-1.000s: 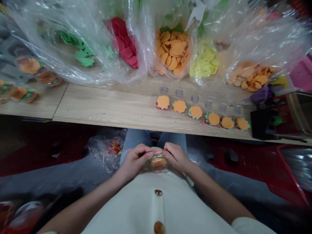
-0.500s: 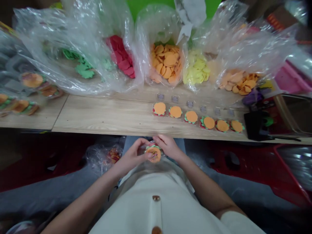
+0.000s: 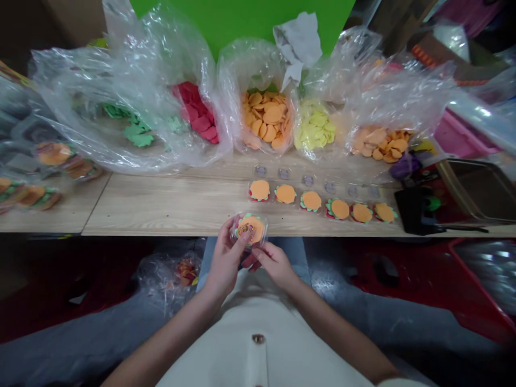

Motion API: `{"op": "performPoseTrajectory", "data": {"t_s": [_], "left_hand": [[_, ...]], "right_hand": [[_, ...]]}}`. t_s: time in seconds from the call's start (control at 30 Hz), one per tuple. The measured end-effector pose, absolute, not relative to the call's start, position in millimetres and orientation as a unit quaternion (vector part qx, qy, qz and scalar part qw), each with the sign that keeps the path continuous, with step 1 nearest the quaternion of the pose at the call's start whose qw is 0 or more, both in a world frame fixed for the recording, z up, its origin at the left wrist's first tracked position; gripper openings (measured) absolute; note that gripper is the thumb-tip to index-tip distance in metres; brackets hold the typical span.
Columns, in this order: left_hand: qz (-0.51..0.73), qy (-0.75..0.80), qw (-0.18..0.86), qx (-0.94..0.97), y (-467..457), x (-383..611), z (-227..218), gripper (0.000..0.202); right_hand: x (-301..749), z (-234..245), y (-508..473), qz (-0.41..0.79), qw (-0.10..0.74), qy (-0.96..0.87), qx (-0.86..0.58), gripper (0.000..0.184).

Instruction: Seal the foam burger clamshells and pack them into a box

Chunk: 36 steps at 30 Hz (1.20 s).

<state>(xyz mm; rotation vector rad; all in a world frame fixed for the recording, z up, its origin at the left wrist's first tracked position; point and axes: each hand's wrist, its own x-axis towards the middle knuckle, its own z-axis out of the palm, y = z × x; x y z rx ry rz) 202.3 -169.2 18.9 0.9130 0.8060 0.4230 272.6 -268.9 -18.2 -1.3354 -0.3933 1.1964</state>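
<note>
Left hand (image 3: 228,257): gripping a clear case (image 3: 262,236) by its left side, thumb laid across the front. Inside the case, a toy burger (image 3: 255,226) with orange round, green frill and small printed figure on the face. Case tipped face-up, just over the front edge of the worktop (image 3: 169,207); contact with the wood, cannot tell. Right hand (image 3: 277,264): fingers bent, tips at the lower edge of the case, thumb uppermost; whether pinching it, cannot tell. Beneath both, pale top (image 3: 237,333) and blue trousers (image 3: 296,255). Beyond the case, toward the right, a slanting row of six open cases (image 3: 310,201), each with orange round uppermost over green or red edging, clear lid laid back on the far side. Past the row's right end, a black object (image 3: 415,212), then a dark tray (image 3: 484,191) and a pink bin (image 3: 463,137). Along the back, clear bags of cut pieces, left to right: green pieces (image 3: 137,133), red pieces (image 3: 199,115), orange rounds (image 3: 268,118), yellow pieces (image 3: 316,129), more orange rounds (image 3: 389,145). Far left, filled cases (image 3: 34,198), blurred. Below worktop level, left of the legs, a plastic bag (image 3: 157,277) with orange bits.
</note>
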Motion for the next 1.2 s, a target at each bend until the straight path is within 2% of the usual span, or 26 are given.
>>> {"op": "performPoseTrajectory", "data": {"t_s": [0.07, 0.17, 0.27, 0.43, 0.53, 0.73, 1.07, 1.2], "left_hand": [[0.191, 0.356, 0.81, 0.424, -165.5, 198.2, 18.9, 0.052], [0.157, 0.33, 0.832, 0.417, -153.3, 190.0, 16.8, 0.037], [0.142, 0.373, 0.809, 0.432, -143.2, 181.6, 12.5, 0.024], [0.041, 0.396, 0.821, 0.41, -145.6, 166.2, 7.5, 0.022], [0.006, 0.406, 0.823, 0.398, -156.0, 158.2, 4.6, 0.022], [-0.01, 0.418, 0.82, 0.391, -169.8, 150.0, 1.0, 0.021], [-0.038, 0.289, 0.689, 0.663, -164.8, 143.9, 8.8, 0.021], [-0.035, 0.273, 0.667, 0.692, -165.6, 147.3, 12.8, 0.022]], "right_hand": [[278.9, -17.2, -273.4, 0.526, 0.586, -0.204, -0.581, 0.038], [285.1, -18.1, -285.0, 0.513, 0.53, -0.278, -0.615, 0.037], [281.8, -21.7, -296.6, 0.503, 0.462, -0.333, -0.65, 0.036], [275.6, -18.7, -314.1, 0.493, 0.368, -0.437, -0.656, 0.03], [283.1, -9.7, -324.3, 0.446, 0.348, -0.512, -0.646, 0.023], [288.0, -3.9, -325.3, 0.441, 0.391, -0.355, -0.726, 0.019], [266.6, -13.1, -340.8, 0.37, 0.339, -0.452, -0.738, 0.031], [272.1, -0.3, -335.0, 0.341, 0.267, -0.493, -0.755, 0.03]]}}
